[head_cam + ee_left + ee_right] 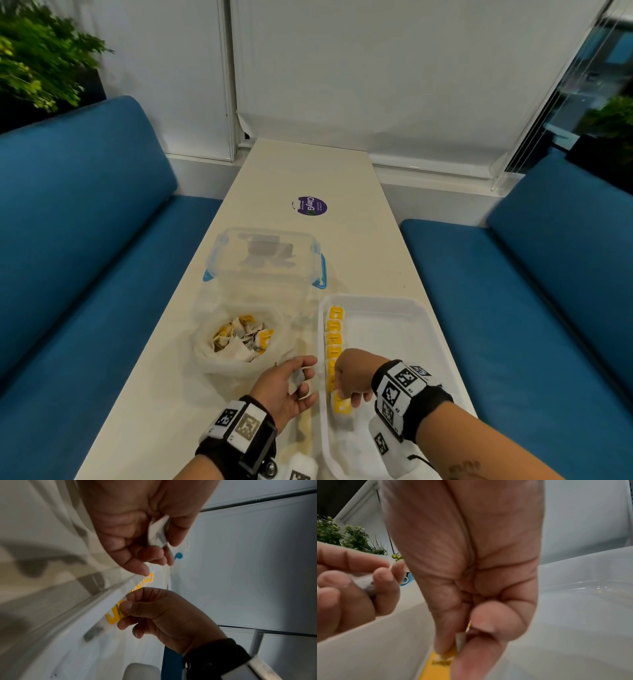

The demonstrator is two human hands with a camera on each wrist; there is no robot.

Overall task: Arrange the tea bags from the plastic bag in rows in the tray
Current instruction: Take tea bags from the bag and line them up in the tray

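Observation:
A white tray (407, 301) lies on the table at the right. Along its left wall runs a row of yellow-tagged tea bags (334, 337). My right hand (346, 399) is inside the tray at the near end of that row and pinches one yellow tea bag (341, 406) (442, 660) between thumb and fingers. Just left of the tray rim (82, 609), my left hand (302, 381) holds another tea bag (296, 378) (159, 534) in loosely curled fingers. The open plastic bag (209, 356) with several tea bags (239, 337) sits left of the tray.
Behind the bag stands a clear lidded container with blue clips (265, 257). A purple round sticker (311, 206) lies farther up the narrow table (308, 164). Blue benches (85, 257) flank both sides, with a plant (37, 58) at the far left.

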